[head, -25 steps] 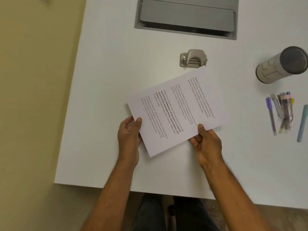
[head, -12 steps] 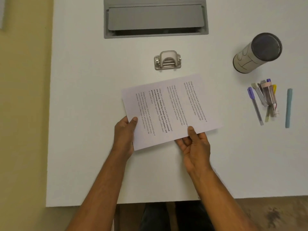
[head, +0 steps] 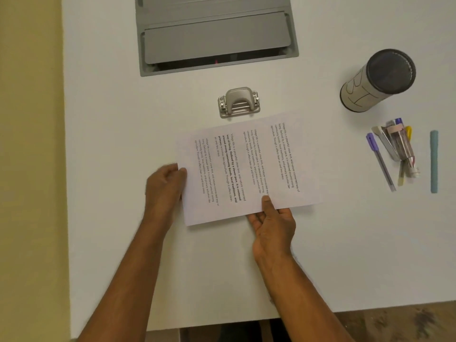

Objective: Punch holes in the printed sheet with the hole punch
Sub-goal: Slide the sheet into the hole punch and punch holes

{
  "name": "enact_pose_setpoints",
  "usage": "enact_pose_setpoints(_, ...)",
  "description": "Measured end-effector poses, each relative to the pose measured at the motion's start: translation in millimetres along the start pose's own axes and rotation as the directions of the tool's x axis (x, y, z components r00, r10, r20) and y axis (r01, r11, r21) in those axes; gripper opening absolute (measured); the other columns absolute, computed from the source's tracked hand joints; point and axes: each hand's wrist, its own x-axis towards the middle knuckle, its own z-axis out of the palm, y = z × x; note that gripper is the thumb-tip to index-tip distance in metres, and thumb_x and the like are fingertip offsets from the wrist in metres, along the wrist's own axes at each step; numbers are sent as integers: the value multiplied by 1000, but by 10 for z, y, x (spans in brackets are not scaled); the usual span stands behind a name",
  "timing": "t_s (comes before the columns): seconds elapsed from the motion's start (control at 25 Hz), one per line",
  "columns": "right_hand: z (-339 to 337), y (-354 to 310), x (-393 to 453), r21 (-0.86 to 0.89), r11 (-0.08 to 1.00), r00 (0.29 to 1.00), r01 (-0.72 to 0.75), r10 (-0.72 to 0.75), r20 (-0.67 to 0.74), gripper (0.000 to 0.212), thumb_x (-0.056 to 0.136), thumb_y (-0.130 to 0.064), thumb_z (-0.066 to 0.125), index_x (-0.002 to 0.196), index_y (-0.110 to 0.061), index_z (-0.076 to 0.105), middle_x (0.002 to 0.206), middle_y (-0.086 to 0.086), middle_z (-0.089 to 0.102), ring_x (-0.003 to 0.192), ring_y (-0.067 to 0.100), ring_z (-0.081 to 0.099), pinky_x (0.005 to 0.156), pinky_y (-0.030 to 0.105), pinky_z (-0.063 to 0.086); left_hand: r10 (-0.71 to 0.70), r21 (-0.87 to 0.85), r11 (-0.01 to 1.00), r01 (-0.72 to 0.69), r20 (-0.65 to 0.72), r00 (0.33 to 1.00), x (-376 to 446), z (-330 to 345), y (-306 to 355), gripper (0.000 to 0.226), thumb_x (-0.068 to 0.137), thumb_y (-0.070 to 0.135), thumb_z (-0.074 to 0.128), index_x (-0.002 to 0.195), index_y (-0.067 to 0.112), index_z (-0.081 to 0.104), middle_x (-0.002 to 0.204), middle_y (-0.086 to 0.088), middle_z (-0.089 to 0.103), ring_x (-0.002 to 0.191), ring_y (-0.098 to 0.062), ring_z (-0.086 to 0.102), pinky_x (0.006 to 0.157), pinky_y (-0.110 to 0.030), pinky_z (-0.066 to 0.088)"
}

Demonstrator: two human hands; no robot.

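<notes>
A printed sheet (head: 246, 166) with sideways text is held just above the white table, its long top edge close to the hole punch. The small grey metal hole punch (head: 238, 102) stands just beyond that edge, a narrow gap away. My left hand (head: 164, 186) grips the sheet's left edge, thumb on top. My right hand (head: 272, 223) pinches the sheet's near edge, thumb pressed on the paper and fingers beneath.
A grey cable hatch (head: 217, 33) is set into the table (head: 111, 119) behind the punch. At the right stand a paper-wrapped cylinder (head: 377, 80), a cluster of pens and markers (head: 394, 149) and a teal stick (head: 434, 161). The table's left edge borders a yellow wall.
Both hands have turned the sheet so its top edge runs closer to level, and brought it nearer the hole punch. My left hand slid up along the sheet's left edge.
</notes>
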Motion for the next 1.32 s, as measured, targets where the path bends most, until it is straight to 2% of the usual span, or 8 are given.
enact_pose_setpoints(0.08,33,-12,17,1,1000,1000,1,-1,-3,22,101,-7,67,113,-25,73,105,-3,83,94,18,81,75,36,67,264,299,930,-211,-146,953,121,17,277,29,96,27,67,123,18,67,113,-3,72,103,-26,70,94,-38,56)
enact_pose_setpoints(0.16,43,-31,33,-3,1000,1000,-9,9,-3,21,100,-8,68,111,-25,73,103,-3,83,92,17,81,76,37,67,470,420,809,-413,-39,882,298,165,671,37,97,33,68,130,18,64,125,-5,66,110,-21,64,98,-35,51)
enact_pose_setpoints(0.24,42,-47,38,1,1000,1000,-28,28,-9,20,100,-8,68,110,-24,74,102,-2,83,91,17,81,77,37,68,516,444,736,-511,121,848,499,415,1075,42,98,40,67,135,20,63,137,-4,61,123,-21,59,107,-38,48)
enact_pose_setpoints(0.32,46,-61,40,6,999,999,-44,44,-11,19,100,-8,68,111,-22,74,101,-2,83,90,17,81,74,35,68,500,451,706,-546,229,835,674,641,1400,43,99,44,66,135,22,64,141,-1,60,127,-18,56,110,-39,47)
enact_pose_setpoints(0.44,52,-91,53,11,998,998,-56,56,-10,19,100,-8,67,112,-22,73,102,-1,83,89,17,81,72,34,67,445,471,684,-557,337,830,912,815,1672,37,97,47,67,124,22,73,138,3,64,118,-11,56,107,-37,47)
enact_pose_setpoints(0.64,60,-157,73,13,998,998,-61,61,11,23,101,-8,67,119,-22,72,104,-1,83,90,17,81,71,32,67,306,470,710,-525,465,831,1137,918,1775,27,95,39,73,111,19,80,116,4,73,109,-15,62,97,-37,51)
enact_pose_setpoints(0.96,119,-221,142,11,997,997,-77,76,15,26,100,-9,68,124,-19,69,101,0,83,88,18,81,69,33,67,223,500,705,-504,518,826,1140,965,1745,32,97,37,71,123,18,76,111,3,69,108,-17,61,90,-33,48)
enact_pose_setpoints(1.32,256,-259,194,5,996,996,-90,90,5,22,99,-10,69,117,-23,69,103,1,82,93,21,80,72,36,68,226,498,699,-513,527,819,1166,943,1726,29,96,38,71,120,22,77,110,3,72,106,-21,67,95,-40,56)
